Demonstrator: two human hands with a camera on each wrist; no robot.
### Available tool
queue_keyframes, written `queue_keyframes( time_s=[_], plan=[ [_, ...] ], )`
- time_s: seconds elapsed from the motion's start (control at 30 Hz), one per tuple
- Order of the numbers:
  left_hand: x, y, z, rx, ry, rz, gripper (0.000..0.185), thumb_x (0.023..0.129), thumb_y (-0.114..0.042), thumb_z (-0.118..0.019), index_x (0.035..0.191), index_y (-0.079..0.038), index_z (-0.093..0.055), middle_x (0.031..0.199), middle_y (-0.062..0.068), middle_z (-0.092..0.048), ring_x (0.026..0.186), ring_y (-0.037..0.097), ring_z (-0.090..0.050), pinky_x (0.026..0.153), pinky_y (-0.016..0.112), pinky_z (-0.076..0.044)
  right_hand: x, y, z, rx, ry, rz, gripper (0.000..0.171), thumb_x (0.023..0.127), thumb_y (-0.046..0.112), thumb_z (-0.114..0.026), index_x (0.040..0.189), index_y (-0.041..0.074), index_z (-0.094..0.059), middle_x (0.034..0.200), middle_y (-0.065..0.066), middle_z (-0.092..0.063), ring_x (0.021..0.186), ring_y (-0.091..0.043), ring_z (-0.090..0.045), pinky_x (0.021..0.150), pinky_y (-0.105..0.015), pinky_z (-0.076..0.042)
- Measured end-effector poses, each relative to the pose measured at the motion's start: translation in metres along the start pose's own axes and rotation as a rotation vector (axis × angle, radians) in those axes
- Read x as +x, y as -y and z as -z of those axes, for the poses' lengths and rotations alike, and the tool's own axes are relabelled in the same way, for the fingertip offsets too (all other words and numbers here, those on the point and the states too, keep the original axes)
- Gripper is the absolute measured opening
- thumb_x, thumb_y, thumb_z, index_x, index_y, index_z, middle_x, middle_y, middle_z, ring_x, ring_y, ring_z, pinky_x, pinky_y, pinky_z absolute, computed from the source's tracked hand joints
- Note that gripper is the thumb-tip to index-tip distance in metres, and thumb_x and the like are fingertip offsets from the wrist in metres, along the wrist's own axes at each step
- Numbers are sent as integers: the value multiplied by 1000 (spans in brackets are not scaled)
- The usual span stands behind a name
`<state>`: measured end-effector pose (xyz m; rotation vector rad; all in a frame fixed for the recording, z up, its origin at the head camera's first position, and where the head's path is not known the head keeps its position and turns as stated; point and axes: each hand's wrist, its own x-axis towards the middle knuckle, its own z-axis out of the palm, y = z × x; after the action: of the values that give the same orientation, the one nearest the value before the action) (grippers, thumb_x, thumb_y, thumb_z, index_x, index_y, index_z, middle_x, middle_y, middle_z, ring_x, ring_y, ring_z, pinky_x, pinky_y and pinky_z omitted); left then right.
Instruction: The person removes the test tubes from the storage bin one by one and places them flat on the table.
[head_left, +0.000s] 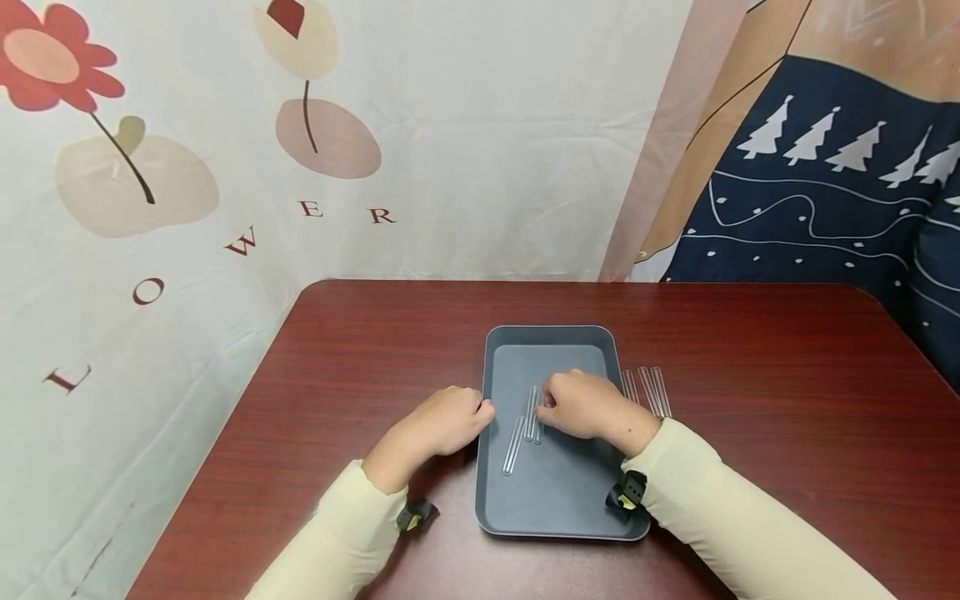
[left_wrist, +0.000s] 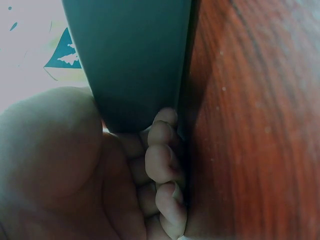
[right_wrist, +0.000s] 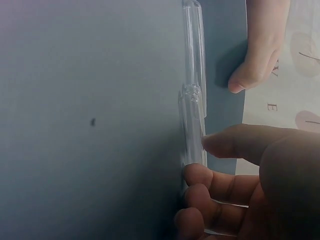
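Observation:
A grey tray (head_left: pixel 555 492) lies on the dark red table (head_left: pixel 750 375). Several clear glass tubes (head_left: pixel 513 446) rest in its left half. My right hand (head_left: pixel 577 404) is over the tray, and its thumb and fingertips (right_wrist: pixel 200 176) pinch one glass tube (right_wrist: pixel 192 130) lying on the tray floor (right_wrist: pixel 90 100). A second tube (right_wrist: pixel 194 45) lies end to end beside it. My left hand (head_left: pixel 450 421) is at the tray's left rim. Its thumb lies on the rim, and its curled fingers (left_wrist: pixel 165 160) press against the tray's outer wall (left_wrist: pixel 135 60).
Three more glass tubes (head_left: pixel 648 390) lie on the table just right of the tray. A flower-print cloth (head_left: pixel 187 167) hangs behind and to the left. A dark blue cloth with white trees (head_left: pixel 825 192) hangs at the back right.

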<state>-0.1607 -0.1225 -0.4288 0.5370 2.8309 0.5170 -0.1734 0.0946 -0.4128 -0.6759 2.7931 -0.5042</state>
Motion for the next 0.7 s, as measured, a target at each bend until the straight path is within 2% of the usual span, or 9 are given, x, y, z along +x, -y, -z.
queue_keyframes(
  time_s=[0.7],
  plan=[
    [-1, -1, 1, 2, 10, 5, 38, 98, -25, -40, 60, -18, -41, 59, 0, -48, 63, 20, -51, 70, 40, -49, -2, -1, 0, -1, 25, -44, 43, 89, 27, -68, 54, 20, -45, 50, 7, -36, 46, -9, -38, 46, -26, -28]
  ],
)
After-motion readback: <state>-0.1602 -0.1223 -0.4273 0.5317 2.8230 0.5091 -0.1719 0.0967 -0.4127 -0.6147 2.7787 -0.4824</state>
